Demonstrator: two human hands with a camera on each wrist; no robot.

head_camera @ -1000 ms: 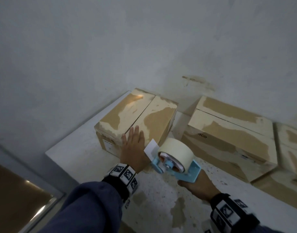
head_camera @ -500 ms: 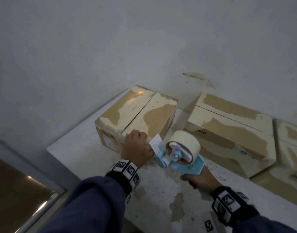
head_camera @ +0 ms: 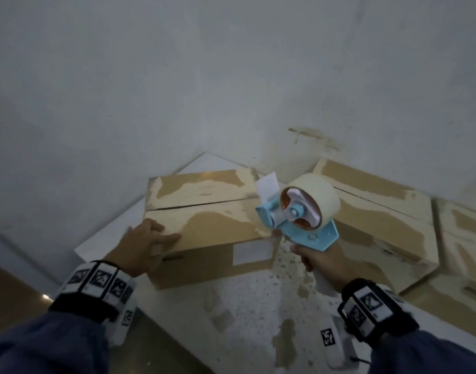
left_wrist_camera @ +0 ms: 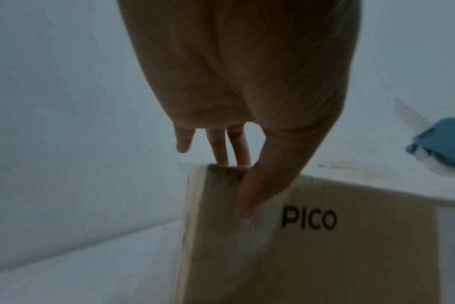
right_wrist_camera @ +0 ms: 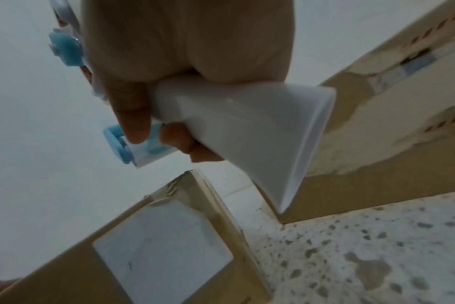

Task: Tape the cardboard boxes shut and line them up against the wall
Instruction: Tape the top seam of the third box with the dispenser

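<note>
A cardboard box (head_camera: 204, 230) with worn, pale patches lies on the speckled white table (head_camera: 258, 306), its long printed side toward me and the top seam untaped. My left hand (head_camera: 148, 238) grips its near left corner, fingers over the top edge and thumb (left_wrist_camera: 257, 191) on the front face beside the print. My right hand (head_camera: 317, 255) grips the white handle (right_wrist_camera: 234, 123) of a blue tape dispenser (head_camera: 304, 211) with a cream roll. The dispenser hovers over the box's right end, a loose tape tab sticking up.
A second box (head_camera: 379, 211) stands against the grey wall (head_camera: 177, 90) just right of the dispenser, and a third box (head_camera: 463, 238) lies further right. The table's left edge (head_camera: 96, 238) drops off near my left wrist.
The box has swung round from end-on to long side facing me. My left hand went from lying flat on top to gripping the corner. The dispenser rose and moved right.
</note>
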